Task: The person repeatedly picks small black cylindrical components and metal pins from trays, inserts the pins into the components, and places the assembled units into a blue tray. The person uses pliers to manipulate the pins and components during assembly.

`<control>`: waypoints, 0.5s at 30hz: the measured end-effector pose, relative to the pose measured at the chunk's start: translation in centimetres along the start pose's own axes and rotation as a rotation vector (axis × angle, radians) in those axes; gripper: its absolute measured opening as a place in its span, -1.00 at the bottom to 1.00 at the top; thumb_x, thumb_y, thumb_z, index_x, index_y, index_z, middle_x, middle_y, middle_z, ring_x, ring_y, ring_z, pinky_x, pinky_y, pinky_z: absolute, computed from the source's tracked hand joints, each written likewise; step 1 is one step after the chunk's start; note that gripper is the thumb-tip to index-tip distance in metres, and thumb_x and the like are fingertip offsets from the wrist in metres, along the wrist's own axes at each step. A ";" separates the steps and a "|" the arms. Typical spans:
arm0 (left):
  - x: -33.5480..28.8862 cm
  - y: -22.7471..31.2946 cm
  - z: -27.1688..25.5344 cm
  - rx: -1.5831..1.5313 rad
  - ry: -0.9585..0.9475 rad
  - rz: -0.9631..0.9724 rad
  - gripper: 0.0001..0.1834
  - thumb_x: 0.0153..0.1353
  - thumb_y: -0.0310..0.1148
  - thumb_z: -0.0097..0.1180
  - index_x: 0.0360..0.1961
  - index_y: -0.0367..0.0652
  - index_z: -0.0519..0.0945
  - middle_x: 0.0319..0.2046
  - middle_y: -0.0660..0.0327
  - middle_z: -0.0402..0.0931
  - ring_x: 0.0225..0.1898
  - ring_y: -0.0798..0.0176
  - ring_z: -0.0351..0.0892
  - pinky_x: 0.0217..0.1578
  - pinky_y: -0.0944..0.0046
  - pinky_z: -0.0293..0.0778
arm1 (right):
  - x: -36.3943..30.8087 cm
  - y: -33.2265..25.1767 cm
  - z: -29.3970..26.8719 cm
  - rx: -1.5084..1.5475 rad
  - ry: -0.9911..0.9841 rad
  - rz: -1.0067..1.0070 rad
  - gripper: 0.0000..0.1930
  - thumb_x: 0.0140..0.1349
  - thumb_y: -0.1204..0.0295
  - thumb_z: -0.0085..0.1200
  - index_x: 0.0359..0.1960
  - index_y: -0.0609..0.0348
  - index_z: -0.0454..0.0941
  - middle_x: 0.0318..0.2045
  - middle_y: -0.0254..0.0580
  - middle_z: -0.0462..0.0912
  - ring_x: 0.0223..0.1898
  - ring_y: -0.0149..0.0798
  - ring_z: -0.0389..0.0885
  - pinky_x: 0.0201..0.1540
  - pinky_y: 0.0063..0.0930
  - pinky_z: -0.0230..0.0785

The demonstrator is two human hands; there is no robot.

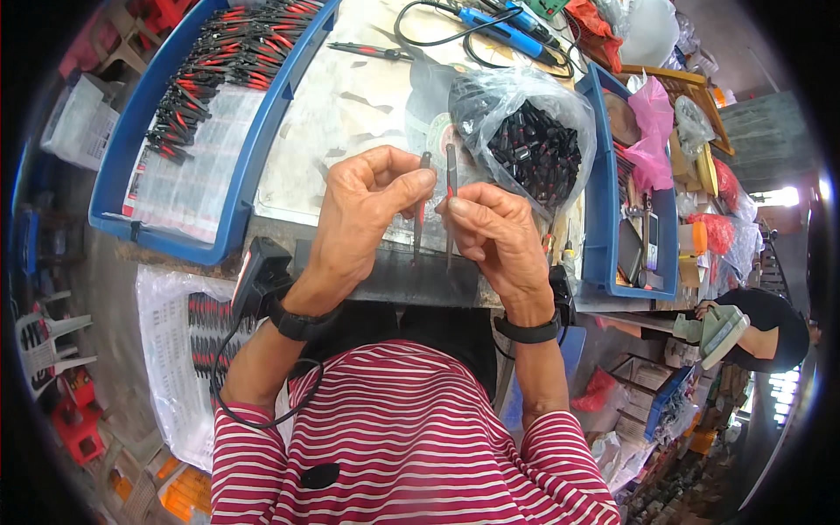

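Over the front edge of the worktable (pixel 306 140), both hands are raised close together. My left hand (pixel 363 199) pinches slim black-and-red tweezers (pixel 418 229) between thumb and fingers, tips pointing down. Similar tweezers (pixel 451 166) stand upright in the grip of my right hand (pixel 497 229), a small gap from the first. A dark strip (pixel 394 276) lies along the table edge beneath them. Just beyond my right hand, a clear plastic bag (pixel 472 101) holds many small black parts (pixel 534 153) with red bits.
At left, a blue tray (pixel 245 179) holds many black-and-red tweezers (pixel 223 61). More tweezers (pixel 372 51) lie at the back, near blue pen-shaped tools (pixel 503 33) with black cables. Another blue tray (pixel 604 254) stands right. A person (pixel 770 328) is at far right.
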State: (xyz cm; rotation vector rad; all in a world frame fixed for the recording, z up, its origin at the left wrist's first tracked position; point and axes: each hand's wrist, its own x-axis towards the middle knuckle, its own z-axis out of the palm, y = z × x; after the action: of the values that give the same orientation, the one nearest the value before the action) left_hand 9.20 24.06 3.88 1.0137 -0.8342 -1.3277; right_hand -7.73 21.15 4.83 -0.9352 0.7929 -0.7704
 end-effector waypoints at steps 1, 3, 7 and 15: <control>0.1 -0.3 0.1 -0.019 0.015 -0.001 -0.80 0.12 -0.37 0.21 -0.34 -0.30 0.55 -0.50 0.25 0.55 -0.47 0.49 0.46 -0.39 0.48 0.37 | -0.1 0.1 0.1 -0.011 0.008 -0.004 -0.85 0.20 0.46 0.10 -0.34 0.33 0.53 -0.67 -0.42 0.41 -0.71 -0.59 0.22 -0.67 -0.74 0.00; 0.4 -0.7 0.1 -0.050 0.025 -0.022 -0.80 0.10 -0.36 0.22 -0.38 -0.30 0.55 -0.55 0.27 0.55 -0.53 0.50 0.43 -0.45 0.48 0.35 | -0.1 0.4 0.2 -0.059 0.026 -0.020 -0.86 0.19 0.47 0.11 -0.34 0.33 0.52 -0.66 -0.41 0.43 -0.70 -0.58 0.25 -0.67 -0.73 0.02; 0.9 -1.5 -0.2 -0.067 0.020 -0.076 -0.81 0.09 -0.37 0.23 -0.38 -0.29 0.56 -0.55 0.25 0.55 -0.55 0.48 0.43 -0.47 0.47 0.36 | 0.1 0.8 0.3 -0.188 0.070 -0.051 -0.82 0.15 0.50 0.16 -0.28 0.33 0.47 -0.64 -0.38 0.46 -0.69 -0.58 0.32 -0.68 -0.75 0.05; 1.3 -2.1 -0.3 -0.069 0.015 -0.110 -0.82 0.08 -0.36 0.24 -0.42 -0.28 0.57 -0.59 0.25 0.54 -0.57 0.48 0.42 -0.49 0.47 0.35 | 0.0 1.0 0.1 -0.273 0.065 -0.096 -0.49 0.09 0.52 0.19 0.08 0.42 0.32 -0.56 -0.39 0.51 -0.63 -0.59 0.41 -0.63 -0.76 0.20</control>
State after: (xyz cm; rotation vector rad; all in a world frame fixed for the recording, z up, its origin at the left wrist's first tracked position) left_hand 8.85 22.85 1.67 1.0260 -0.7245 -1.4305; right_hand -7.44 21.57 3.97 -1.2038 0.9313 -0.7913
